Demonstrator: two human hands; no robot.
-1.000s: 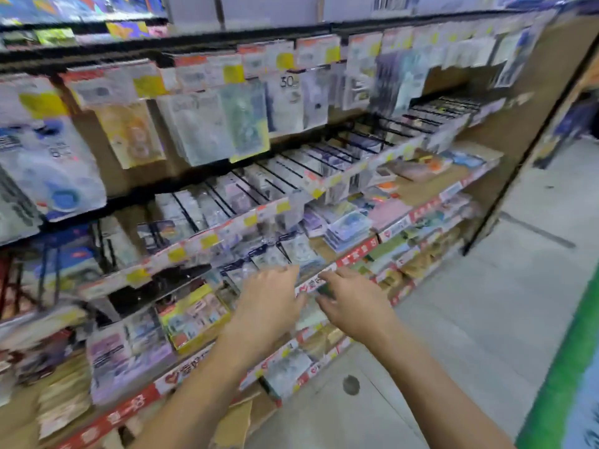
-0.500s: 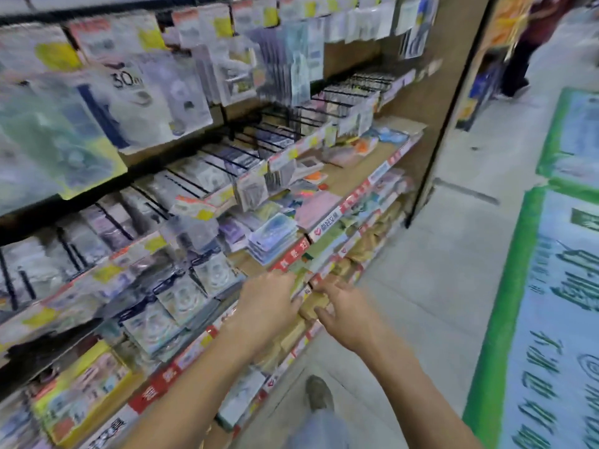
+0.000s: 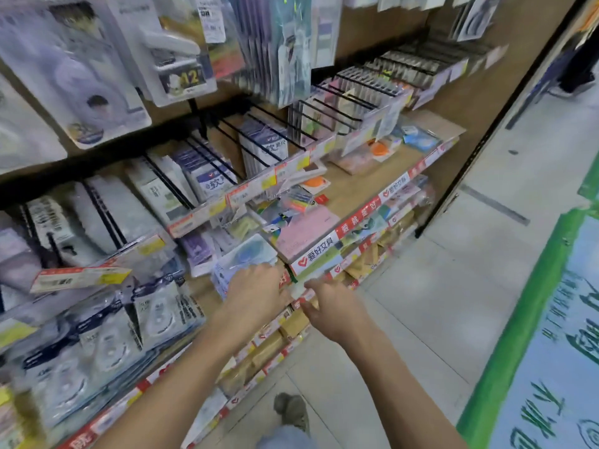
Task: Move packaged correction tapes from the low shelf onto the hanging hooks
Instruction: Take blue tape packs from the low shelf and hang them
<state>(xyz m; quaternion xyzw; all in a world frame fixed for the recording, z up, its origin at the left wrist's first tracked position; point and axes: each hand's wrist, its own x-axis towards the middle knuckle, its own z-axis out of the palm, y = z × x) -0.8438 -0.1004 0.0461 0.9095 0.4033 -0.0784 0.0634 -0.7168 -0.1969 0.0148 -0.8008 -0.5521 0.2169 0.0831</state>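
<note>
Pickup step: my left hand (image 3: 256, 294) clamps the correction tape stack (image 3: 241, 265) on the low shelf (image 3: 363, 189), right hand (image 3: 330, 306) loose-fingered nearby; next, lift to the hooks (image 3: 259, 140).

pale blue correction tape pack (image 3: 246, 257), red-and-white shelf strip (image 3: 327, 251), pink pad (image 3: 304, 230)

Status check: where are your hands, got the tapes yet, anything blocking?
Left hand on the blue correction tape pack at the shelf edge; grip unclear. Right hand open beside it, empty. Hooks above unobstructed.
</note>
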